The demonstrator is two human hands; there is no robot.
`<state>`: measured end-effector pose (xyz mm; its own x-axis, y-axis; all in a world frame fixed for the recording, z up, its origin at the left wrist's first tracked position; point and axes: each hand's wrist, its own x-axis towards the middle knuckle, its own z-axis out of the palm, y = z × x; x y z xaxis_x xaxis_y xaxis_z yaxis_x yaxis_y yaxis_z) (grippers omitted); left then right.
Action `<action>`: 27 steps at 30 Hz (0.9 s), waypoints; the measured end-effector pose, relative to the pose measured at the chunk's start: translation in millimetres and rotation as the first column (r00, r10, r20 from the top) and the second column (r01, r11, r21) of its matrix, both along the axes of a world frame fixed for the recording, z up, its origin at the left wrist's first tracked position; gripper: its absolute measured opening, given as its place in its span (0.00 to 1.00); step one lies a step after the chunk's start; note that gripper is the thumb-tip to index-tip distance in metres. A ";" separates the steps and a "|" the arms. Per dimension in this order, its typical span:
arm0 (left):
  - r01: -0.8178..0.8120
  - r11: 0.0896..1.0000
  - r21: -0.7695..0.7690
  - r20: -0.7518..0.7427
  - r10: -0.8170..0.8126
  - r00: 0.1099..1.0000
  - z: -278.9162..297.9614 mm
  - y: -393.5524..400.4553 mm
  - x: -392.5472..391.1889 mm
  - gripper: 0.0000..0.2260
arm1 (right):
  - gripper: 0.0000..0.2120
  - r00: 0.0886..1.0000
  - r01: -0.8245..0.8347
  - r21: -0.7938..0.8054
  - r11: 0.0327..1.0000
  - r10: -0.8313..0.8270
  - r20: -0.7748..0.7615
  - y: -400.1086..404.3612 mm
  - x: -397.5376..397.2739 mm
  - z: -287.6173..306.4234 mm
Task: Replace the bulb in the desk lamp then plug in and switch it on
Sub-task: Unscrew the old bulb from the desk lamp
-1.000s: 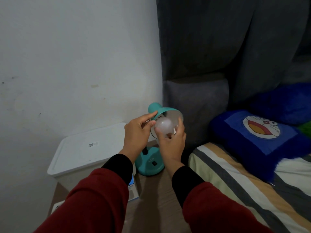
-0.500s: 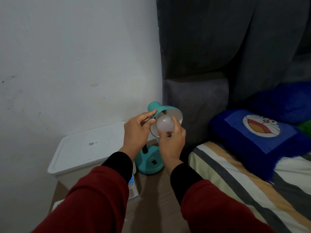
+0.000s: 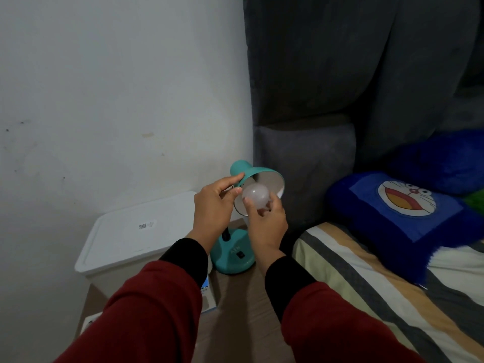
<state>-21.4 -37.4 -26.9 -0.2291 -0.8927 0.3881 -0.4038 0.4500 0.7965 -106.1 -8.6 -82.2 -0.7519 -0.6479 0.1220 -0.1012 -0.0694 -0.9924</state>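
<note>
Two hands at teal lamp, left hand (image 3: 213, 205) pinching shade (image 3: 258, 176), right hand (image 3: 265, 221) gripping bulb (image 3: 255, 196)

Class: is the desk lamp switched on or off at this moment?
Off. The bulb at the lamp shade gives no glow, and the shade's inside is dim while the right hand grips the bulb.

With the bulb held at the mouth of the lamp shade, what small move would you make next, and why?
Probably keep turning the bulb with the right hand while the left hand steadies the teal shade. The bulb sits at the shade's opening, unlit; whether it is fully seated cannot be seen.
</note>
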 end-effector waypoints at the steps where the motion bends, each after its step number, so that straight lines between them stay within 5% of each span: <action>1: -0.001 1.000 0.000 0.002 0.001 1.000 0.4 0.1 0.1 0.14 | 0.30 0.999 0.006 0.002 1.000 -0.006 -0.036 0.7 -0.4 1.0; 5: 0.002 1.000 0.002 0.005 -0.002 1.000 0.7 0.1 0.1 0.14 | 0.35 1.000 0.020 -0.036 0.999 -0.021 -0.018 3.4 1.5 6.3; 9: 0.011 1.000 0.006 -0.011 -0.011 1.000 0.3 -0.7 -0.7 0.14 | 0.27 0.997 0.014 -0.041 0.999 -0.017 -0.070 0.7 3.1 6.7; 14: 0.003 1.000 0.012 -0.002 -0.003 1.000 0.8 -0.7 -2.1 0.14 | 0.37 0.997 0.015 -0.038 0.999 -0.012 0.073 -0.8 4.2 4.2; 19: -0.003 1.000 0.014 0.006 0.003 1.000 1.0 -1.4 -1.9 0.13 | 0.30 0.993 -0.002 0.001 1.000 0.002 -0.117 2.3 -2.8 10.9; 24: 0.001 1.000 0.010 0.005 -0.001 1.000 1.4 -1.1 -3.2 0.13 | 0.34 1.000 0.002 0.039 0.999 -0.002 0.012 2.0 -3.1 13.5; 27: -0.007 1.000 0.017 -0.002 0.007 1.000 1.4 -1.9 -3.3 0.14 | 0.29 0.992 -0.008 0.079 0.997 0.018 -0.128 2.6 -4.6 14.7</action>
<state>-24.7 -39.3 -25.5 -0.2218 -0.9009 0.3731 -0.4057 0.4332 0.8048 -110.7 -6.0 -67.5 -0.7246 -0.6689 0.1657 -0.2278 0.0055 -0.9737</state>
